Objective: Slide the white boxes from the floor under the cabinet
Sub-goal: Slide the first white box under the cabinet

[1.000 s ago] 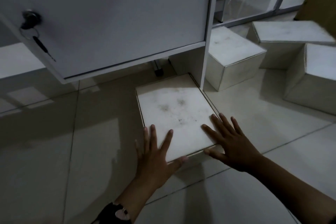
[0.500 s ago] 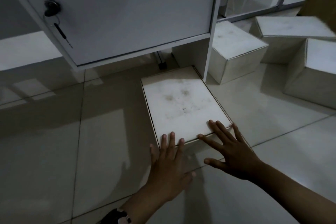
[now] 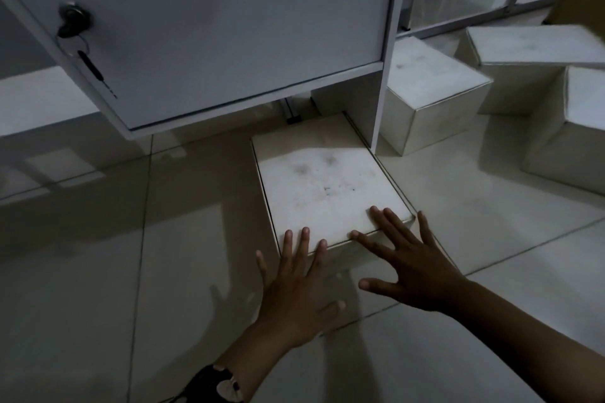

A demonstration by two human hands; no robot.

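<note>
On the floor at the cabinet's foot: flat white box [image 3: 327, 186] partly under, both hands at its near edge.

The box lies flat on the tiles, its far end in the shadow beneath the cabinet [image 3: 229, 26], its near end out in the open. Left hand [image 3: 294, 291] and right hand [image 3: 412, 268] are both released, fingers straight and spread, fingertips resting over the near edge; neither clasps anything. Compared with a second ago, the hands have drawn back from the lid to its edge and the box sits further in. Judgement: the push is working but unfinished. Beyond the right hand, past the cabinet's side panel, three more white boxes stand on the floor: a cube [image 3: 429, 98], a wide one [image 3: 530, 56] and one at the frame edge [image 3: 576, 127], all awaiting their turn. A key [image 3: 95, 72] hangs from the door lock.
</note>
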